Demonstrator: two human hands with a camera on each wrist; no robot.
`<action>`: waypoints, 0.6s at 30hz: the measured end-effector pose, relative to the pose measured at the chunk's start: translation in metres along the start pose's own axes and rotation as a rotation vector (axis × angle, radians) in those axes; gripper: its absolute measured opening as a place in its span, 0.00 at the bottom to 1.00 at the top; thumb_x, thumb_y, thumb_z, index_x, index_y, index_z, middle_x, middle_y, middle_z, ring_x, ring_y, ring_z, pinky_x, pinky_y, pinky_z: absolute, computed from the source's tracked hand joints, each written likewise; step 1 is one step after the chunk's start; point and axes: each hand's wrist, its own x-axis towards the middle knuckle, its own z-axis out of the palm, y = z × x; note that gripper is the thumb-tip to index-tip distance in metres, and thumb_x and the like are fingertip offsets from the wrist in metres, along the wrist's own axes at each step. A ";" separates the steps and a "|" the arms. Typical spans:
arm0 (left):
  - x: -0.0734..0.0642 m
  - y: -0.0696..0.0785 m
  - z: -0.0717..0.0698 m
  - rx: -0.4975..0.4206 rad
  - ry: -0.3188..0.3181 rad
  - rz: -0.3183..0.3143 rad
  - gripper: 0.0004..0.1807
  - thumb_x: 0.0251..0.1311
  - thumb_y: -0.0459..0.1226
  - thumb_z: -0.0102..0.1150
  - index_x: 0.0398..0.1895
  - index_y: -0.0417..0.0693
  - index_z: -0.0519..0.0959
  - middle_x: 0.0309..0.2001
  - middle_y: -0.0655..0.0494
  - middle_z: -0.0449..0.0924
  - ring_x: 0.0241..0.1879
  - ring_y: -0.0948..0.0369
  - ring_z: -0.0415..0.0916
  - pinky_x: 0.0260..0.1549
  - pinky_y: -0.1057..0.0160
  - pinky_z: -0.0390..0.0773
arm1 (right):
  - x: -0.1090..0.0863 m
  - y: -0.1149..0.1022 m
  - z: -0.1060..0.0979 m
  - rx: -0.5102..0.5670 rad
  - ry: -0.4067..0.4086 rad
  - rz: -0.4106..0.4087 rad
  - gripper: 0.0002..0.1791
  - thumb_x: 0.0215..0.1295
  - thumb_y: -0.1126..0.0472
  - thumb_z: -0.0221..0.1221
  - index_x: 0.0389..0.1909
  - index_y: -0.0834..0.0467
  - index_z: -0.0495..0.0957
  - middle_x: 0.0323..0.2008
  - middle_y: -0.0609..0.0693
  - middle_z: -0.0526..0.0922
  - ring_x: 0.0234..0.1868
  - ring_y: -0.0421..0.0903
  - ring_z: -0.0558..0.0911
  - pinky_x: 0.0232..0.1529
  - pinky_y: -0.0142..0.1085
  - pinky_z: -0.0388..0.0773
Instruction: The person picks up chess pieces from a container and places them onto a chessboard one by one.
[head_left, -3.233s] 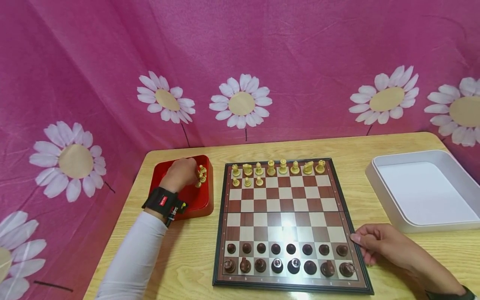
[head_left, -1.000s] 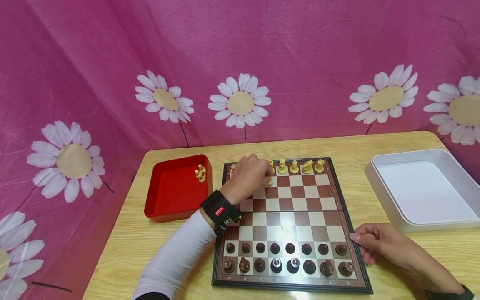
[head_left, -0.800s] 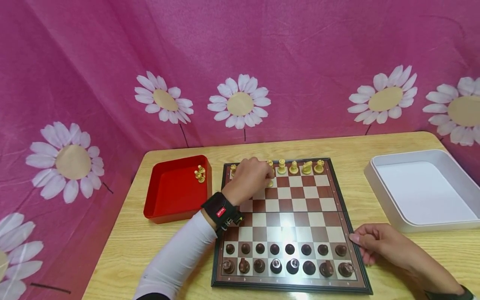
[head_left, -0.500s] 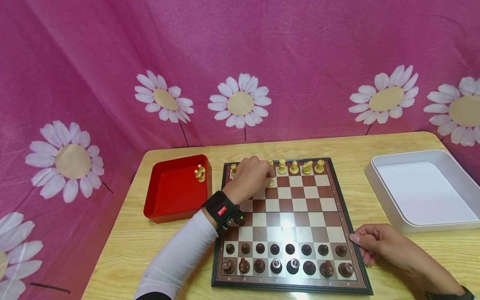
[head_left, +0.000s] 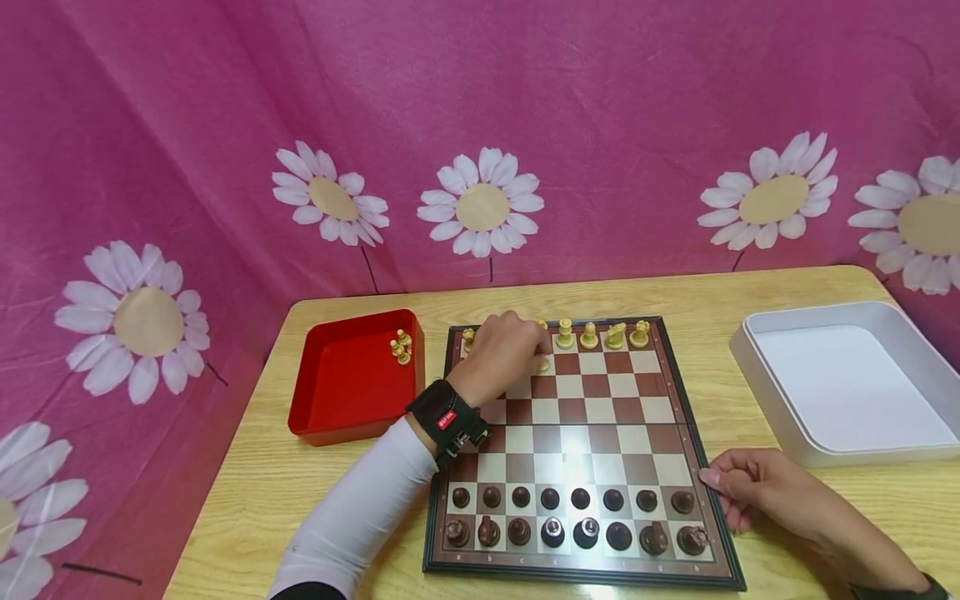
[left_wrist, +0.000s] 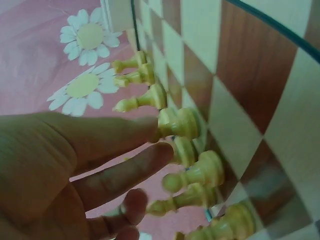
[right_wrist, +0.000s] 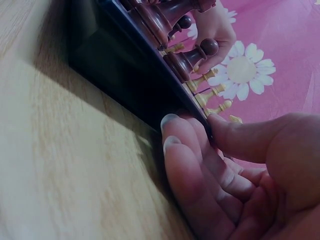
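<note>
My left hand [head_left: 506,354] is over the far left part of the chessboard [head_left: 576,467]. Its thumb and finger pinch a cream pawn [head_left: 543,364], whose base stands at the board's second row; the fingers cover its head in the left wrist view. Close to those fingers another cream pawn [left_wrist: 195,172] stands upright. Cream back-row pieces, such as the king [head_left: 565,335], line the far edge, some hidden behind the hand. At the board's right edge, my right hand [head_left: 765,487] grips the rim, thumb on top and fingertips against the side [right_wrist: 182,165].
A red box [head_left: 352,392] left of the board holds several cream pawns [head_left: 401,347]. A white tray [head_left: 862,387] stands at the right. Dark pieces [head_left: 552,531] fill the two near rows. Pink flowered cloth [head_left: 600,150] hangs behind the wooden table [head_left: 360,517].
Since the oldest frame, my left hand has moved from the red box to the board with a pawn. Over the last second it has barely moved. My right hand stays at the rim.
</note>
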 end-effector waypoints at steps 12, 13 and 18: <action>-0.019 -0.027 -0.048 -0.037 0.063 -0.190 0.12 0.60 0.45 0.59 0.44 0.57 0.84 0.34 0.63 0.82 0.29 0.64 0.68 0.15 0.67 0.66 | -0.001 0.000 -0.001 -0.004 -0.002 -0.026 0.15 0.73 0.61 0.49 0.39 0.72 0.72 0.23 0.56 0.78 0.22 0.48 0.80 0.24 0.42 0.80; -0.021 -0.032 -0.051 -0.039 0.069 -0.206 0.13 0.59 0.46 0.59 0.45 0.56 0.83 0.35 0.62 0.82 0.30 0.63 0.69 0.15 0.66 0.67 | -0.001 0.000 -0.001 -0.005 -0.002 -0.026 0.15 0.73 0.60 0.49 0.39 0.71 0.72 0.23 0.56 0.78 0.22 0.48 0.80 0.24 0.42 0.80; -0.034 -0.056 -0.061 -0.050 0.090 -0.281 0.17 0.58 0.48 0.62 0.47 0.53 0.82 0.39 0.58 0.82 0.36 0.62 0.69 0.23 0.65 0.73 | -0.001 -0.001 0.001 -0.003 -0.007 -0.026 0.15 0.73 0.60 0.49 0.39 0.72 0.72 0.23 0.56 0.78 0.22 0.48 0.80 0.23 0.42 0.79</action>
